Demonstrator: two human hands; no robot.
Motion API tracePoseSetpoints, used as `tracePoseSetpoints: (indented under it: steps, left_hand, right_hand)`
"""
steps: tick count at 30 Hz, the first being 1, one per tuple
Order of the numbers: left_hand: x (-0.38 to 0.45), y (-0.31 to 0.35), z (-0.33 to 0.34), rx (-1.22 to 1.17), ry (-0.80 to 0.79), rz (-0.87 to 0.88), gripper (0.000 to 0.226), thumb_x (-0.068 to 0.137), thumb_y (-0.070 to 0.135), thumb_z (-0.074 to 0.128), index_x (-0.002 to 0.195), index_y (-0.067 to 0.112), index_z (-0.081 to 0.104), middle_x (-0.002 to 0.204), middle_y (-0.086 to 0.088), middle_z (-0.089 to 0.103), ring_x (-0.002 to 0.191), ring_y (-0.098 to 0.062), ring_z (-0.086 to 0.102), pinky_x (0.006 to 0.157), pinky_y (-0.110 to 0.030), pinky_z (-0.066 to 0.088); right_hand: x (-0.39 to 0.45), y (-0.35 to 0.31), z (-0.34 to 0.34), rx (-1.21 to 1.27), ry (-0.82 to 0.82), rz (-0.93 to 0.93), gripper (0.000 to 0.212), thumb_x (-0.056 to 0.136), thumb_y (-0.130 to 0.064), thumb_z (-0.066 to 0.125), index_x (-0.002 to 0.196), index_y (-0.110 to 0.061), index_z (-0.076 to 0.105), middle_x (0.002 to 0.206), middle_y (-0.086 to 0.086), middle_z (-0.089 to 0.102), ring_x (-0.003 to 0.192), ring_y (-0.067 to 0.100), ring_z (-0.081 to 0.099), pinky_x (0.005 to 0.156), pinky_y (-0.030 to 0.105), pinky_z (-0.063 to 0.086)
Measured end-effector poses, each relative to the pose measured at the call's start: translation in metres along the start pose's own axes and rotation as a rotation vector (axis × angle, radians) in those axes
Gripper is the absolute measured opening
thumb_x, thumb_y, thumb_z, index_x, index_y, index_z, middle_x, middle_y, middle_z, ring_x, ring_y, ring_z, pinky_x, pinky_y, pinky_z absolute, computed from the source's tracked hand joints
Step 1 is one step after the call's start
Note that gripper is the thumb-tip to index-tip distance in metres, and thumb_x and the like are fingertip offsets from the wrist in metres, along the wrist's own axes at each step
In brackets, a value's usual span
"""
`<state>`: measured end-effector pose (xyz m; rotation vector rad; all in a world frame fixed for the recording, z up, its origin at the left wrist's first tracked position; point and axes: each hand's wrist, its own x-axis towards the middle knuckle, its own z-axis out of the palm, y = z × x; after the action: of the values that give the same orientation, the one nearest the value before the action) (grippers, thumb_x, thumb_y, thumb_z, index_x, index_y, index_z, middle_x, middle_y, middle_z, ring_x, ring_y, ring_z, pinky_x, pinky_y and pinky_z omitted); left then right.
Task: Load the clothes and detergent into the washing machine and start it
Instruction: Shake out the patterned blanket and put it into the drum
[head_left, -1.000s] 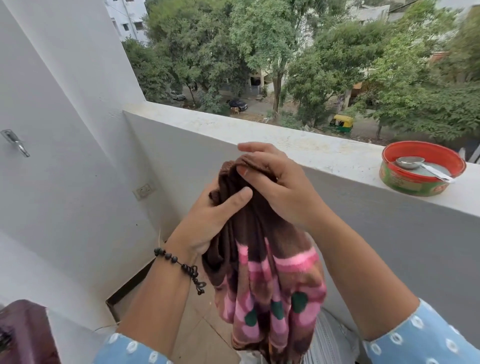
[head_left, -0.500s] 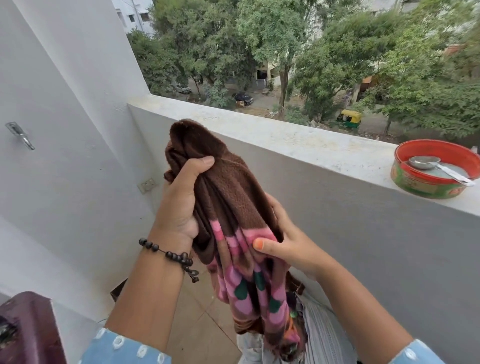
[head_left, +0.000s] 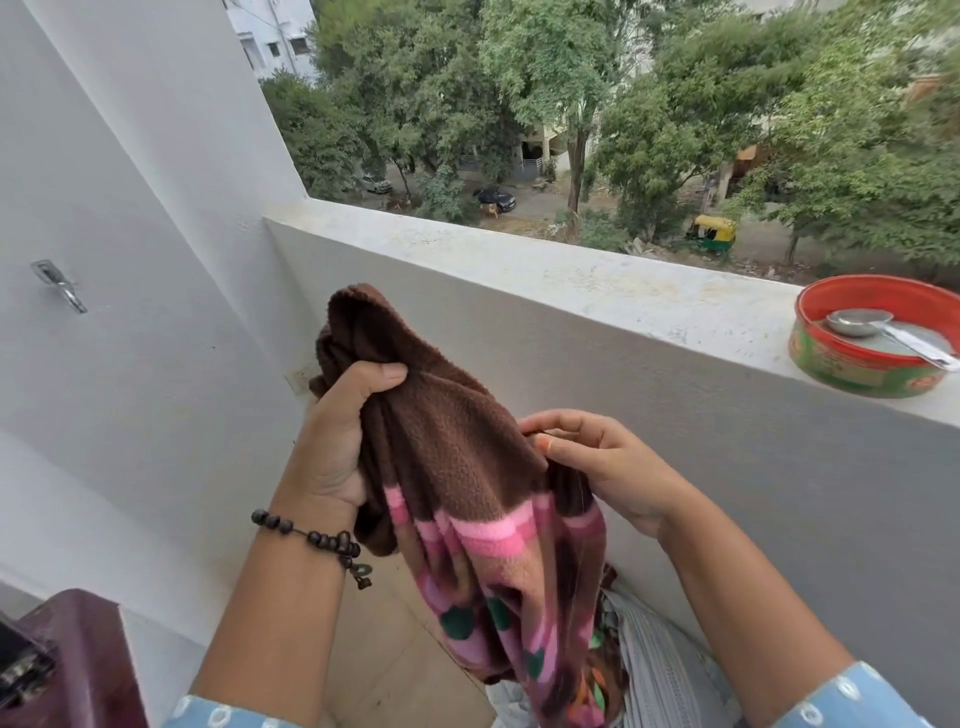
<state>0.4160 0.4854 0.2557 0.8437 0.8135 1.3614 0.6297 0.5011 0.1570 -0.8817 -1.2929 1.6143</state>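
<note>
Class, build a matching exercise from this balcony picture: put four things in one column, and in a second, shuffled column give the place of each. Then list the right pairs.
Things
1. fleece blanket
2. round tin
3. metal spoon
4. bead bracelet

Places
A. inside the tin
B. on the left wrist
C. on the parapet ledge
D. held in the left hand and the right hand

Pairs: 1-D, 2-C, 3-A, 4-B
</note>
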Motion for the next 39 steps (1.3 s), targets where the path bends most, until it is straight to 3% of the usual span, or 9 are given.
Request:
tracePoseSetpoints:
  steps: [5,10,16,21,24,28,31,33,39]
  left_hand:
    - [-0.001,-0.007,-0.014,0.034,0.100,-0.010,0.032,0.057,0.010,0.079,0.087,0.002,0.073,0.087,-0.019,0.074,0.077,-0.030,0.073,0.068,-0.038,0.059]
    - [-0.014,-0.004,0.003,0.184,-0.133,0.045,0.019,0.071,-0.004,0.074,0.075,0.014,0.080,0.081,-0.009,0.076,0.073,-0.020,0.074,0.064,-0.030,0.059]
    - [-0.019,0.003,-0.002,0.203,-0.118,0.043,0.017,0.064,0.006,0.075,0.078,0.014,0.079,0.084,-0.014,0.075,0.075,-0.026,0.073,0.069,-0.035,0.060]
    - [-0.017,0.017,-0.013,0.057,0.070,0.092,0.009,0.074,0.002,0.074,0.076,0.011,0.077,0.081,-0.015,0.074,0.073,-0.027,0.072,0.077,-0.043,0.061]
    - [-0.017,0.029,-0.016,-0.070,0.119,0.135,0.018,0.080,0.002,0.072,0.068,0.014,0.077,0.076,-0.013,0.072,0.071,-0.027,0.070,0.087,-0.052,0.057]
    - [-0.018,0.035,-0.012,-0.242,0.134,0.123,0.026,0.066,0.012,0.080,0.090,0.005,0.071,0.089,-0.020,0.069,0.086,-0.033,0.066,0.095,-0.065,0.048]
    - [-0.023,0.032,-0.014,-0.336,0.141,0.115,0.057,0.059,0.021,0.083,0.110,0.005,0.065,0.108,-0.024,0.064,0.104,-0.039,0.064,0.099,-0.065,0.045]
    - [-0.027,0.032,-0.025,-0.359,0.167,0.126,0.060,0.061,0.022,0.084,0.115,0.005,0.064,0.119,-0.026,0.063,0.115,-0.042,0.062,0.100,-0.062,0.046]
    - [-0.041,0.034,-0.101,-0.086,0.320,0.085,0.031,0.085,0.024,0.072,0.113,0.009,0.066,0.106,-0.010,0.075,0.102,-0.024,0.071,0.083,-0.036,0.058]
  right_hand:
    - [-0.004,-0.062,0.022,0.106,0.027,-0.351,0.032,0.092,0.006,0.054,0.121,-0.004,0.061,0.105,0.020,0.066,0.095,0.026,0.064,0.090,0.036,0.053]
    - [0.008,-0.078,0.074,-0.136,0.102,-0.580,0.018,0.086,0.007,0.062,0.097,-0.007,0.059,0.090,0.012,0.065,0.081,0.019,0.064,0.076,0.040,0.055]
    - [0.022,-0.072,0.089,-0.553,0.340,-0.609,0.015,0.087,-0.023,0.062,0.097,-0.027,0.072,0.116,-0.001,0.055,0.119,0.018,0.051,0.099,0.038,0.043]
    - [-0.002,-0.038,0.093,-0.215,0.019,-0.339,0.091,0.074,-0.059,0.073,0.150,-0.044,0.024,0.146,-0.012,0.044,0.132,-0.001,0.045,0.102,0.022,0.045]
    - [-0.009,0.001,0.114,-0.346,-0.073,-0.257,0.123,0.060,-0.041,0.087,0.155,-0.029,0.010,0.147,-0.018,0.041,0.134,-0.001,0.044,0.107,0.020,0.041]
    - [-0.005,0.035,0.148,-0.511,0.002,-0.195,0.104,0.050,-0.053,0.090,0.138,-0.016,0.049,0.132,-0.005,0.059,0.124,-0.001,0.053,0.101,0.023,0.046]
    - [0.003,0.039,0.157,-0.280,0.228,-0.243,0.055,0.063,-0.005,0.089,0.110,-0.018,0.063,0.103,-0.012,0.069,0.094,-0.011,0.064,0.077,0.013,0.051]
    - [0.003,0.029,0.154,-0.158,0.289,-0.224,0.053,0.071,0.014,0.076,0.102,-0.027,0.064,0.092,-0.017,0.073,0.087,-0.009,0.067,0.073,0.012,0.052]
    - [-0.012,-0.015,0.125,-0.180,0.036,-0.031,0.037,0.072,0.022,0.068,0.091,-0.009,0.076,0.089,0.009,0.074,0.082,0.021,0.070,0.076,0.031,0.060]
